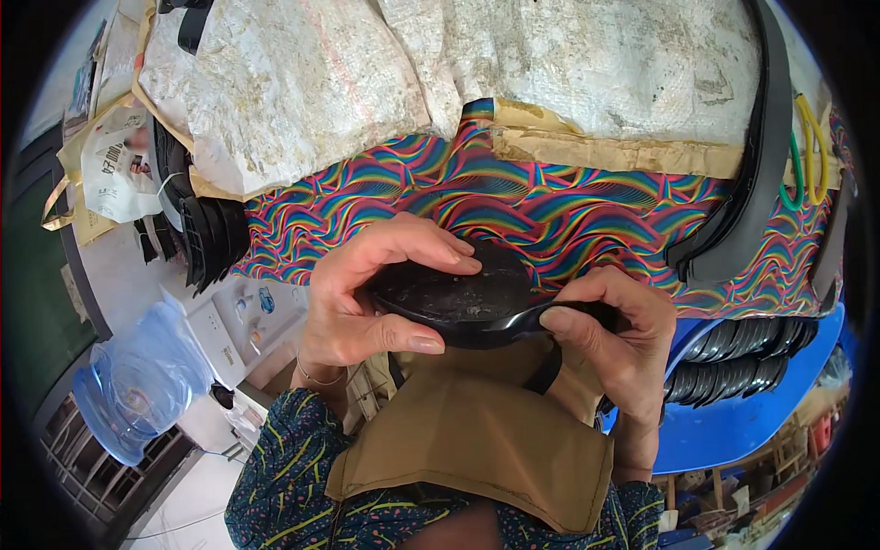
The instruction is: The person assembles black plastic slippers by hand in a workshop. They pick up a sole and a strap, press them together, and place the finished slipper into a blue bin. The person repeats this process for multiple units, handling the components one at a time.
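Note:
In front of my chest is a black oval piece (472,280) with a scuffed, dull upper face and a glossy black band (486,332) along its near edge. My left hand (344,298) grips the left end, fingers over the top and thumb against the near side. At the right end, my right hand (623,330) pinches the narrow end of the band between thumb and fingers. The underside of the piece is hidden. Whether band and oval are one part, I cannot tell. A brown apron (467,422) lies just below both hands.
Beyond my hands is a wavy multicoloured cloth (596,206), partly covered by stained white woven sacking (605,73). Long black curved strips (747,192) hang at the right, above a blue basin (733,435) of stacked glossy black pieces. Black curved pieces (206,229) and a plastic-lined blue bin (115,426) are at left.

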The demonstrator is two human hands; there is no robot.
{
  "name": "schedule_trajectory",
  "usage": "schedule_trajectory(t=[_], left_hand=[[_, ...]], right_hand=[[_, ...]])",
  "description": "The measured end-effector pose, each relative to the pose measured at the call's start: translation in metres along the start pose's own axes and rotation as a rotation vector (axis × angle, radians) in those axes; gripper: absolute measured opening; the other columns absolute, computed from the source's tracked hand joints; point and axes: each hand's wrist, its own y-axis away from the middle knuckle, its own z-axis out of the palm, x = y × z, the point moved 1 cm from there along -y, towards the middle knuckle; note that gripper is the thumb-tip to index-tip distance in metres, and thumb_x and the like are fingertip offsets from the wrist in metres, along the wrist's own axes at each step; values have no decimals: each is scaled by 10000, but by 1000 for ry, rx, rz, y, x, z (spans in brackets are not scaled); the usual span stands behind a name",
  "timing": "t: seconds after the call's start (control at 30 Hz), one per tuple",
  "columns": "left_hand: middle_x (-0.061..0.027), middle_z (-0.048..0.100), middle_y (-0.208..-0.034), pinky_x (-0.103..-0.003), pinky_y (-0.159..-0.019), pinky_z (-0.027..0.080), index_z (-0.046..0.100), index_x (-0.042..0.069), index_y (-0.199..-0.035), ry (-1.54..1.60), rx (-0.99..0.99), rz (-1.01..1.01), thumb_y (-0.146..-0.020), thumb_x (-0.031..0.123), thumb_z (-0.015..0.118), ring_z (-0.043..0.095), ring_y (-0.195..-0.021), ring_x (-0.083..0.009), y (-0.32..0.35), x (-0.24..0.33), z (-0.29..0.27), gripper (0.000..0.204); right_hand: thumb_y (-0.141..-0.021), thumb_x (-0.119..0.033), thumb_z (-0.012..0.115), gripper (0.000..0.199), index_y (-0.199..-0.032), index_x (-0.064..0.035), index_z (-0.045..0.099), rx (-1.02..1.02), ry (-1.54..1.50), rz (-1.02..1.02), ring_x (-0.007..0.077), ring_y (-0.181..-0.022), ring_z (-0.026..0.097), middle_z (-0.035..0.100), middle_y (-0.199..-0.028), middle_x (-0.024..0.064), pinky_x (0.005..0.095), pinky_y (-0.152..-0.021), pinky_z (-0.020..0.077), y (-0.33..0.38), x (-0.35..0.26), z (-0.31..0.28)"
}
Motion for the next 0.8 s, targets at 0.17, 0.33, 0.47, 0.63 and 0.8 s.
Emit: schedule_trajectory(t=[0.17, 0.33, 0.47, 0.63, 0.8], left_hand=[[-283, 677, -1037, -480, -994, 415, 563, -43, -1168, 79, 6, 27, -612, 214, 900, 612, -1079, -372, 0, -7, -1, 699], [-258, 663, -1057, -510, -1050, 352, 528, 8, -1212, 117, -23, 50, -646, 219, 875, 601, -1094, -365, -2, -11, 0, 696], [-176, 629, -1108, -464, -1067, 368, 492, 33, -1260, 54, -86, 24, -743, 246, 798, 518, -1218, -327, -5, -3, 1, 637], [-216, 584, -1205, -482, -1106, 286, 442, 49, -1362, -425, -36, 191, -778, 499, 722, 381, -1344, -362, -8, 3, -5, 789], [-204, 531, -1303, -452, -1038, 390, 541, 23, -1308, -829, -424, 366, -970, 493, 491, 506, -1228, -367, -17, 32, -11, 582]], right_hand=[[-771, -19, 786, 126, -864, 9, 706, 4, 5, 72, 109, -687, 629, 692, -762, 59, 257, -628, 475, -4, 0, 7], [-800, -39, 775, 115, -878, 8, 703, -7, -42, 84, 99, -673, 616, 683, -750, 44, 250, -622, 475, -4, 8, 7], [-845, -59, 752, 115, -912, 8, 687, -52, -142, 152, 71, -667, 593, 667, -740, 22, 230, -603, 470, -7, 4, 6], [-876, -67, 721, 104, -919, 10, 664, -104, -184, 127, 59, -640, 579, 657, -734, 11, 222, -573, 461, -12, 2, 4], [-889, -104, 708, 102, -896, -9, 671, -142, -203, 65, 51, -611, 569, 638, -703, 1, 205, -537, 430, -16, 5, 3]])
